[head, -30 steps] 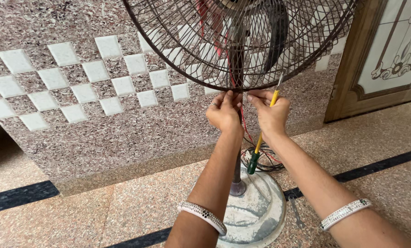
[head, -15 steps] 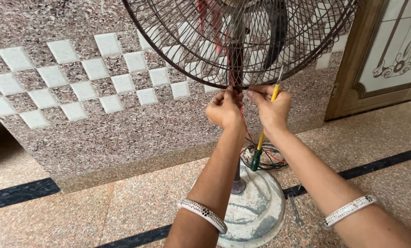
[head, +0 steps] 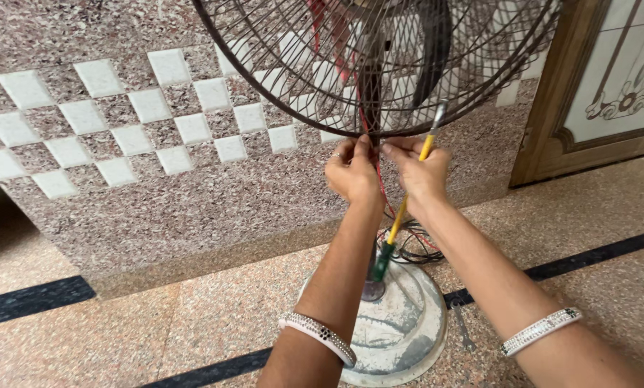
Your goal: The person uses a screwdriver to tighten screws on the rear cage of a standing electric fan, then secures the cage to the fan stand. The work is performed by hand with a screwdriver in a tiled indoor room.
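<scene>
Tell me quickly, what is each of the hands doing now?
Left hand: closed, pinching the fan guard bottom rim.
Right hand: closed on the screwdriver, fingers at the rim.

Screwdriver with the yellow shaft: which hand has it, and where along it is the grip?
The right hand holds the screwdriver high on its yellow part, green end hanging down. Both hands' fingertips, left hand too, pinch at the fan guard bottom rim.

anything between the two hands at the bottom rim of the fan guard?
In the head view, a thin red wire runs down between the left hand and right hand, under the dark wire fan guard.
</scene>
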